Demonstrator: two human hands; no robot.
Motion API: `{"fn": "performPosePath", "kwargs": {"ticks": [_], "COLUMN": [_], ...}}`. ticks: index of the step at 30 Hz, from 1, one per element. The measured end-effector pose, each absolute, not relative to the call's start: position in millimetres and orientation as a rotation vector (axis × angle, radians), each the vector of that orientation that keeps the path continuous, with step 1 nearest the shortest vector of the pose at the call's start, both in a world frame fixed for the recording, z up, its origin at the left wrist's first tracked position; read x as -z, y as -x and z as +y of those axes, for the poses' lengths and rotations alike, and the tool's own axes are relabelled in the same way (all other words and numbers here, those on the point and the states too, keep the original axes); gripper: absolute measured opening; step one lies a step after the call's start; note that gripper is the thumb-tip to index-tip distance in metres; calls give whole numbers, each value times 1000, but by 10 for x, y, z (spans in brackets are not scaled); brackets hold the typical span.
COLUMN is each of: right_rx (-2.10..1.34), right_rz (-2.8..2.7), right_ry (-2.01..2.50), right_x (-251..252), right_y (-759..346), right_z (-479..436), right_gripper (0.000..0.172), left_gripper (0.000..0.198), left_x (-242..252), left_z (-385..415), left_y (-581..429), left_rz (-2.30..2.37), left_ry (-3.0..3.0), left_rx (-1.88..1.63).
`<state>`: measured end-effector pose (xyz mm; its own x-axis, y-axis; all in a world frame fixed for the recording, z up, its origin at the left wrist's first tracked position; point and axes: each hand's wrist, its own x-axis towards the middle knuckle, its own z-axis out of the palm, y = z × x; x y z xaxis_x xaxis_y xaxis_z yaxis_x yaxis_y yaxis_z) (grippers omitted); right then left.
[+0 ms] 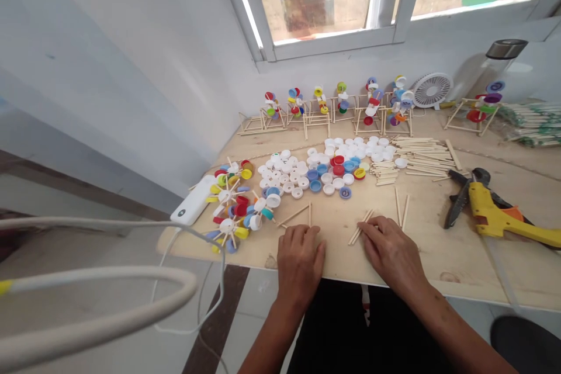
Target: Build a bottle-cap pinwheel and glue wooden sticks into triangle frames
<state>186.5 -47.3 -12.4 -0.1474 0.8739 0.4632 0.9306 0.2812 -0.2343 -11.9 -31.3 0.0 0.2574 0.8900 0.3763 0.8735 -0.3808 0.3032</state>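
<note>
My left hand (300, 258) lies flat on the plywood board (429, 245) near its front edge, fingers stretched out and holding nothing. Just beyond its fingertips lie two thin wooden sticks (298, 214) joined at an angle. My right hand (390, 250) rests palm down beside it, its fingertips touching a small bunch of wooden sticks (360, 228). Two more loose sticks (401, 210) lie just past that hand.
Bottle caps (324, 169), white and coloured, spread across the board's middle. Cap-and-stick wheels (232, 210) lie at the left by a white power bank (195, 201). A stick pile (421, 158), yellow glue gun (504, 219), pliers (460, 196), finished models (342, 105) and a fan (432, 90) stand behind.
</note>
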Motion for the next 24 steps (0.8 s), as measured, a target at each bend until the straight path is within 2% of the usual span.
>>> {"fn": "performPosePath", "kwargs": {"ticks": [24], "right_rx": [108], "right_rz": [-2037], "right_ry": [1636], "right_x": [125], "right_y": [-1869], "right_z": [-484], "right_gripper": [23], "left_gripper": [19], "left_x": [83], "left_z": [-520], "left_y": [332], "left_rz": [1732], "left_ry": [-2513], "left_rx": [-765]}}
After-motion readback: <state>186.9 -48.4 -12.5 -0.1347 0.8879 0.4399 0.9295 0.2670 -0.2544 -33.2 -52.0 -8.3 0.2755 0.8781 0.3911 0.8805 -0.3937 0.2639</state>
